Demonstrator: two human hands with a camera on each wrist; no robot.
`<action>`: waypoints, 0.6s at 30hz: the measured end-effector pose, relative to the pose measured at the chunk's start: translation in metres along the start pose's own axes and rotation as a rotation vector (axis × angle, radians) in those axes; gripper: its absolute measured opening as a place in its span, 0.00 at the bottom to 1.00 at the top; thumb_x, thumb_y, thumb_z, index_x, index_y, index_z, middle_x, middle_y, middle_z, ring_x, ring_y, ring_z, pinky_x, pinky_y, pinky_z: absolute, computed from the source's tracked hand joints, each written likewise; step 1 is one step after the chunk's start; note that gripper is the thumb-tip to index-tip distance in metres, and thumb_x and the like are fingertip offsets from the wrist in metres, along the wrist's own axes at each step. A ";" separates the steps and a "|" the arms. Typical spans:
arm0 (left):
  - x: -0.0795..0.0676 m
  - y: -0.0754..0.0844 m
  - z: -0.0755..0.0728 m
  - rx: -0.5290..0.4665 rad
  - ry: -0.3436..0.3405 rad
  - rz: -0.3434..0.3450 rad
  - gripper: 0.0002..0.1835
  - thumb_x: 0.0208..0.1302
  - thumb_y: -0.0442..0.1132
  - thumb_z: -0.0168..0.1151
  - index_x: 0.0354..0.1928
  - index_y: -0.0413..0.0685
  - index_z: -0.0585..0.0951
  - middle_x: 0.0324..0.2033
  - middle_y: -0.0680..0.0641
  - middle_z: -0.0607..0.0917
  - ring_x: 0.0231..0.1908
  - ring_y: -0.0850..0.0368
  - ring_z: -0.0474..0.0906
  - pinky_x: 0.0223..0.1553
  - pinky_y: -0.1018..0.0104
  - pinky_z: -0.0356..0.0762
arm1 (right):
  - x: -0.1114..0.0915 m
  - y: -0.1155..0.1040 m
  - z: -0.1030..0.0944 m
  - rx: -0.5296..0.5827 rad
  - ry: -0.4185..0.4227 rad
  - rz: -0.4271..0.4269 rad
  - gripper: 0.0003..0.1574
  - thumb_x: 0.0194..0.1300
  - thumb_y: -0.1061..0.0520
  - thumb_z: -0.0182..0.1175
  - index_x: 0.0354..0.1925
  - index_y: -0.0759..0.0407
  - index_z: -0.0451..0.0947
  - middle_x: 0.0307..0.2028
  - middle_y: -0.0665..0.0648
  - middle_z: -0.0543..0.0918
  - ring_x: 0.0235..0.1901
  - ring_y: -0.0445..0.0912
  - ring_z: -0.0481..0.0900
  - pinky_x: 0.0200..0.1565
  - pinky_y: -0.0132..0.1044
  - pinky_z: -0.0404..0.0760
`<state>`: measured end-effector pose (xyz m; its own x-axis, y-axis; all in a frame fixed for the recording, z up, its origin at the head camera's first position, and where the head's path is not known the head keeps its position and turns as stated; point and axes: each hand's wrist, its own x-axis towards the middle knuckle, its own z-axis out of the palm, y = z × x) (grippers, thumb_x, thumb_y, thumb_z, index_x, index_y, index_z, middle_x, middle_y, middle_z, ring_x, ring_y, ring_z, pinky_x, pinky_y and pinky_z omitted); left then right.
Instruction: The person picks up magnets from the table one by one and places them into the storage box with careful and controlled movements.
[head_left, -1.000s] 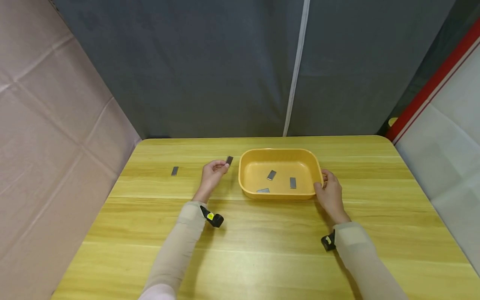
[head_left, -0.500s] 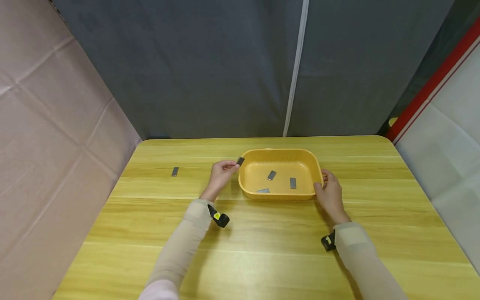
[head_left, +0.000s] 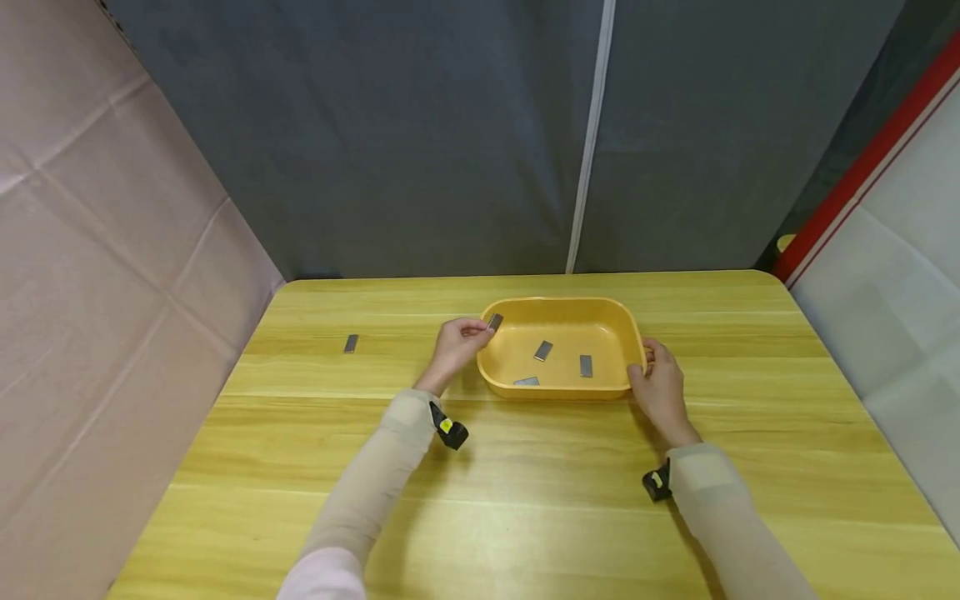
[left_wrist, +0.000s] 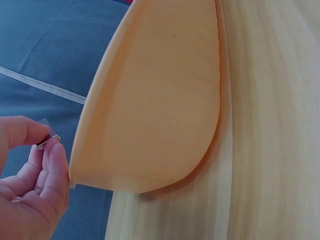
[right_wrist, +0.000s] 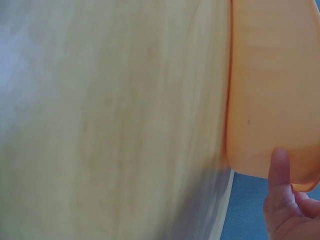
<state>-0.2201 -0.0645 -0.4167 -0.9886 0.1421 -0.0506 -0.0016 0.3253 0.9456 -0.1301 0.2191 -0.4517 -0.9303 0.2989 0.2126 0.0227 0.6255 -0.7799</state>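
Observation:
In the head view, my left hand (head_left: 456, 346) pinches a small flat grey rectangular plate (head_left: 495, 322) between thumb and fingertips, over the left rim of a yellow plastic tub (head_left: 570, 315). The left wrist view shows the plate (left_wrist: 48, 133) with a shiny edge, near the tub's outer wall (left_wrist: 150, 100). At the tub's right end, my right hand (head_left: 660, 390) grips the rim, its thumb (right_wrist: 280, 167) against the front wall. Inside the tub lie three similar plates, one near the middle (head_left: 543, 350), another further right (head_left: 586, 366), a third partly hidden by the front wall (head_left: 527, 381).
Another grey plate (head_left: 351, 343) lies on the wooden table (head_left: 525, 517), left of the tub. A dark grey curtain (head_left: 375, 142) hangs behind the table's back edge. Pale sheets stand at the left (head_left: 112, 292) and right (head_left: 900, 275).
My left hand has moved right with the pinched plate, from beside the tub to over its left rim. The right hand and the tub have stayed in place.

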 end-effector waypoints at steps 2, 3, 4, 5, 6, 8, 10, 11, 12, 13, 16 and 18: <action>0.002 0.000 0.002 -0.003 -0.009 0.003 0.10 0.55 0.36 0.60 0.36 0.36 0.79 0.31 0.42 0.80 0.32 0.54 0.77 0.36 0.63 0.76 | 0.000 0.000 0.000 -0.001 -0.001 0.001 0.26 0.56 0.68 0.47 0.54 0.75 0.62 0.39 0.70 0.71 0.32 0.55 0.70 0.30 0.40 0.69; 0.003 0.000 0.002 -0.004 -0.015 0.004 0.09 0.55 0.35 0.60 0.36 0.36 0.78 0.31 0.42 0.80 0.32 0.54 0.78 0.36 0.63 0.76 | 0.000 0.000 0.000 0.000 0.000 0.001 0.26 0.56 0.68 0.47 0.54 0.75 0.62 0.39 0.70 0.71 0.32 0.55 0.70 0.31 0.40 0.69; 0.004 0.001 0.003 0.000 -0.020 0.005 0.09 0.55 0.35 0.60 0.35 0.36 0.78 0.31 0.42 0.80 0.32 0.54 0.78 0.35 0.64 0.76 | 0.000 -0.001 0.000 0.001 0.001 0.002 0.26 0.56 0.68 0.47 0.54 0.75 0.62 0.39 0.70 0.71 0.32 0.55 0.70 0.31 0.40 0.69; 0.005 0.001 0.004 0.005 -0.023 0.006 0.09 0.55 0.35 0.61 0.35 0.36 0.78 0.31 0.42 0.80 0.31 0.54 0.78 0.35 0.65 0.76 | 0.000 -0.001 -0.001 0.002 0.001 0.003 0.26 0.56 0.68 0.47 0.54 0.75 0.62 0.39 0.70 0.70 0.32 0.55 0.70 0.31 0.40 0.69; 0.006 0.002 0.005 0.013 -0.028 0.009 0.09 0.54 0.35 0.61 0.35 0.36 0.78 0.31 0.43 0.80 0.31 0.54 0.78 0.34 0.66 0.76 | 0.000 -0.001 -0.001 0.002 0.001 0.003 0.26 0.56 0.68 0.47 0.54 0.75 0.62 0.39 0.69 0.70 0.32 0.55 0.70 0.31 0.40 0.69; 0.008 0.003 0.007 0.036 -0.036 0.013 0.08 0.54 0.35 0.61 0.34 0.37 0.77 0.30 0.43 0.80 0.31 0.55 0.78 0.33 0.68 0.75 | 0.000 -0.002 -0.001 0.002 0.001 0.004 0.26 0.56 0.68 0.47 0.54 0.75 0.62 0.39 0.69 0.70 0.33 0.55 0.70 0.31 0.40 0.69; 0.010 0.004 0.009 0.063 -0.041 0.023 0.08 0.54 0.35 0.61 0.34 0.37 0.77 0.30 0.43 0.80 0.30 0.55 0.78 0.32 0.69 0.75 | 0.000 -0.002 -0.001 0.002 0.002 0.004 0.26 0.56 0.68 0.47 0.54 0.75 0.62 0.39 0.69 0.70 0.33 0.55 0.70 0.31 0.40 0.69; 0.010 0.005 0.011 0.074 -0.047 0.031 0.08 0.54 0.35 0.61 0.33 0.37 0.77 0.30 0.43 0.80 0.30 0.55 0.78 0.31 0.69 0.75 | 0.000 -0.002 -0.001 0.003 0.001 0.004 0.26 0.56 0.68 0.47 0.54 0.75 0.62 0.39 0.69 0.70 0.33 0.55 0.70 0.31 0.40 0.69; 0.011 0.005 0.012 0.088 -0.053 0.042 0.07 0.54 0.35 0.61 0.33 0.37 0.77 0.30 0.43 0.80 0.30 0.55 0.77 0.31 0.69 0.75 | 0.000 -0.002 -0.001 0.002 0.000 0.003 0.26 0.56 0.68 0.47 0.54 0.75 0.61 0.39 0.70 0.70 0.33 0.55 0.70 0.31 0.40 0.69; 0.011 0.005 0.013 0.101 -0.059 0.050 0.07 0.54 0.34 0.61 0.33 0.37 0.77 0.29 0.43 0.80 0.30 0.55 0.77 0.31 0.69 0.75 | 0.000 -0.001 -0.001 0.001 0.000 0.003 0.26 0.56 0.68 0.47 0.54 0.75 0.61 0.39 0.70 0.70 0.33 0.55 0.70 0.31 0.40 0.69; 0.012 0.007 0.017 0.143 -0.072 0.087 0.06 0.54 0.33 0.61 0.32 0.36 0.77 0.29 0.43 0.80 0.30 0.55 0.76 0.31 0.69 0.75 | 0.000 -0.001 0.000 -0.001 -0.001 0.004 0.26 0.55 0.68 0.47 0.54 0.75 0.62 0.39 0.69 0.70 0.32 0.55 0.70 0.30 0.40 0.69; 0.012 0.009 0.019 0.174 -0.074 0.104 0.06 0.54 0.33 0.61 0.32 0.36 0.77 0.29 0.44 0.79 0.30 0.54 0.76 0.31 0.70 0.75 | 0.000 0.000 0.000 -0.004 -0.003 0.004 0.26 0.56 0.68 0.48 0.54 0.75 0.62 0.39 0.69 0.71 0.32 0.54 0.70 0.30 0.39 0.69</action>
<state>-0.2291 -0.0423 -0.4153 -0.9683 0.2495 0.0147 0.1321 0.4610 0.8775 -0.1300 0.2193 -0.4517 -0.9312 0.2997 0.2074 0.0285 0.6273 -0.7783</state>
